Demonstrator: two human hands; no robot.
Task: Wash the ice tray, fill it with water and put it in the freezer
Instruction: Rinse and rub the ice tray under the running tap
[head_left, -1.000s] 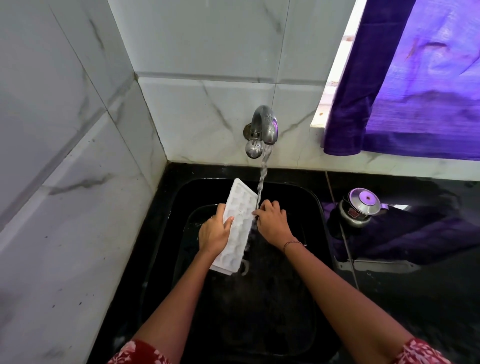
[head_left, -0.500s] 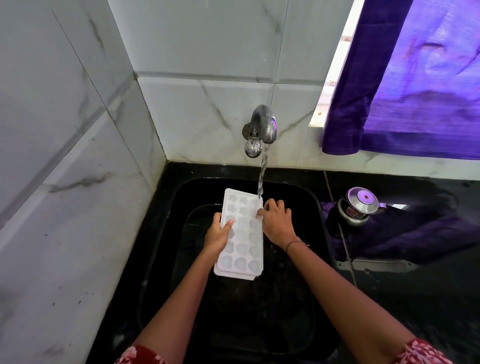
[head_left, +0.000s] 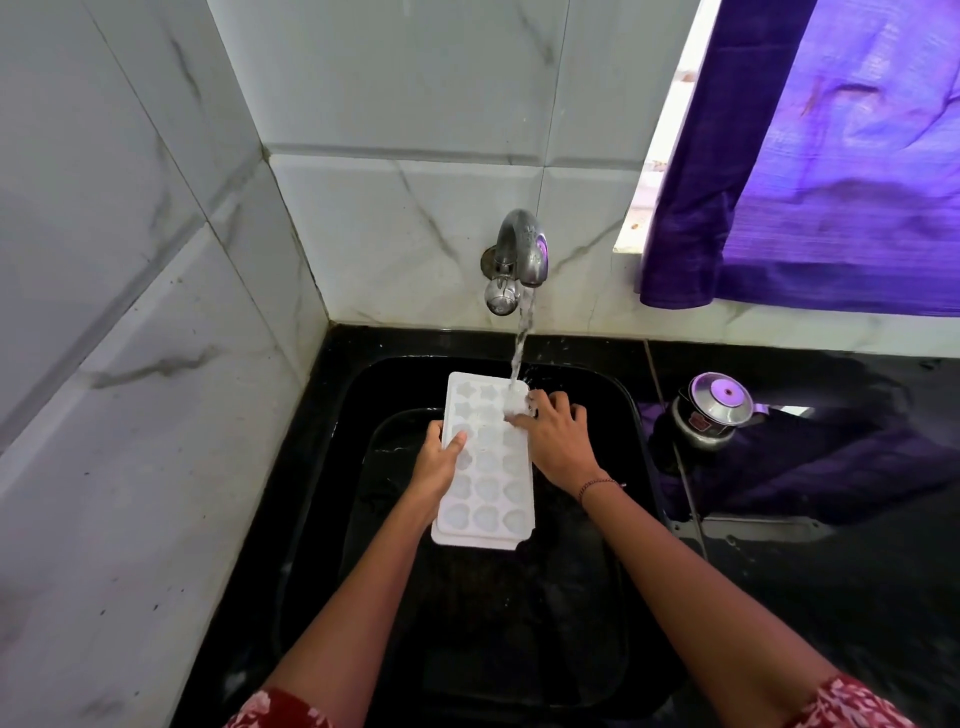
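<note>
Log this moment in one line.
ice tray: cavities up, under stream | left hand: grips left edge | right hand: grips right edge | tap: running

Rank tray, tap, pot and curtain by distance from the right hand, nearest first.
1. Tray, held by the right hand.
2. Tap, above it, and pot, to its right: too close to call.
3. Curtain, upper right.
</note>
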